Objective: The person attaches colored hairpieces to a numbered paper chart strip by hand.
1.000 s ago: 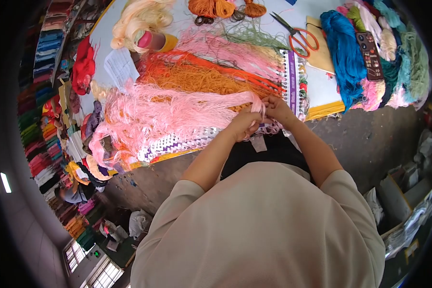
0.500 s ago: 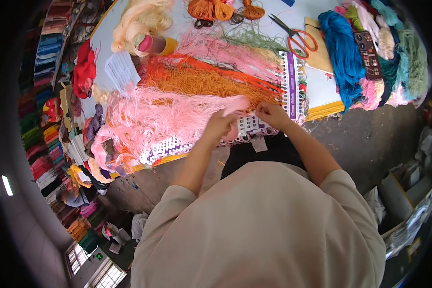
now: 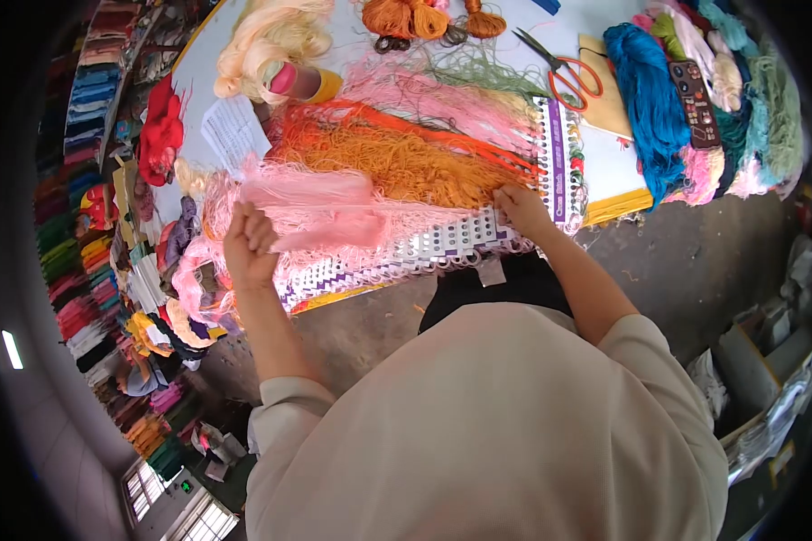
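Note:
My left hand (image 3: 251,239) is closed at the left end of the pink thread (image 3: 334,212), its fingers curled around strands too fine to tell clearly. Pink thread stretches from there to the right, blurred in places. At the right, my right hand (image 3: 521,209) has its fingers pinched at the edge of the orange-brown thread (image 3: 406,162), beside the white perforated cards (image 3: 442,242). What lies between those fingertips is hidden. Another card with a purple strip (image 3: 558,162) stands just right of my right hand. Red-orange strands (image 3: 460,144) run above the orange-brown thread.
Scissors with orange handles (image 3: 570,83) lie at the upper right, near blue thread (image 3: 645,108) and a patterned phone (image 3: 695,104). A paper sheet (image 3: 235,133), a thread cone (image 3: 302,83) and cream thread (image 3: 262,45) are at the upper left. The yellow table edge (image 3: 618,206) faces me.
My left hand has swung left from beside my right hand, and the pink thread has shifted and bunched leftward. My right hand has moved slightly right.

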The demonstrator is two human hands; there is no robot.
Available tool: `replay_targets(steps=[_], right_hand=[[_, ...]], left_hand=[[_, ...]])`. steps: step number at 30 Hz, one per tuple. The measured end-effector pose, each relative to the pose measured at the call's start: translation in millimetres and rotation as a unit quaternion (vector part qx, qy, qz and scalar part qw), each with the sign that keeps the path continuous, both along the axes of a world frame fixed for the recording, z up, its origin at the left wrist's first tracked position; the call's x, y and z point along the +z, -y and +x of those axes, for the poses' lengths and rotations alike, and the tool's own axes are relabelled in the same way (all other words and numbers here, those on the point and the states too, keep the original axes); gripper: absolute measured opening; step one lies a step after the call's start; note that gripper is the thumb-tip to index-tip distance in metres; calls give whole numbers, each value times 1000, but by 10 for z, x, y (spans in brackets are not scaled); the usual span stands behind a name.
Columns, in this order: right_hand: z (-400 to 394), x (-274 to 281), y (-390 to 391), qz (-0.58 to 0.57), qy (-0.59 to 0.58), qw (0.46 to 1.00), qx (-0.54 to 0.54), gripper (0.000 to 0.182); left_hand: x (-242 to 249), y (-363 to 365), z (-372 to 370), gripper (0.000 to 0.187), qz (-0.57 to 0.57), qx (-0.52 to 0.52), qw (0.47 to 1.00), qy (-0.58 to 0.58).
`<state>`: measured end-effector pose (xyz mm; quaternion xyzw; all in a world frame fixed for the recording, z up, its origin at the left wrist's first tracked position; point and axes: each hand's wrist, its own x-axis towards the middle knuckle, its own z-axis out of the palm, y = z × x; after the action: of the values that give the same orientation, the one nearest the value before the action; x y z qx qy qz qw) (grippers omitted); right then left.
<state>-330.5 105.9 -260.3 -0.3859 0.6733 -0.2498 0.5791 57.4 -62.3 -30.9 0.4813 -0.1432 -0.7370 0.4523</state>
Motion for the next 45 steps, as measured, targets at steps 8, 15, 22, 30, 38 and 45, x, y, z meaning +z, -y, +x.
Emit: replay_targets(steps=[8, 15, 22, 30, 38, 45], right_hand=[[-21, -88, 4, 69, 189, 974, -103, 29], [-29, -90, -5, 52, 231, 964, -118, 22], [-181, -159, -45, 71, 299, 929, -205, 18], [-181, -193, -49, 64, 307, 927, -206, 17], [-147, -170, -27, 59, 276, 939, -198, 16], [-142, -117, -13, 57, 255, 947, -188, 17]], left_hand=[[-201, 20, 153, 28, -47, -134, 823, 550], [-1084, -645, -1184, 22, -6, -288, 886, 364], [-1807, -829, -1988, 32, -200, -389, 718, 542], [-1776, -927, -1825, 28, -55, -309, 867, 387], [-857, -550, -891, 12, 163, -87, 975, -127], [-298, -95, -41, 20, 43, -27, 996, -73]])
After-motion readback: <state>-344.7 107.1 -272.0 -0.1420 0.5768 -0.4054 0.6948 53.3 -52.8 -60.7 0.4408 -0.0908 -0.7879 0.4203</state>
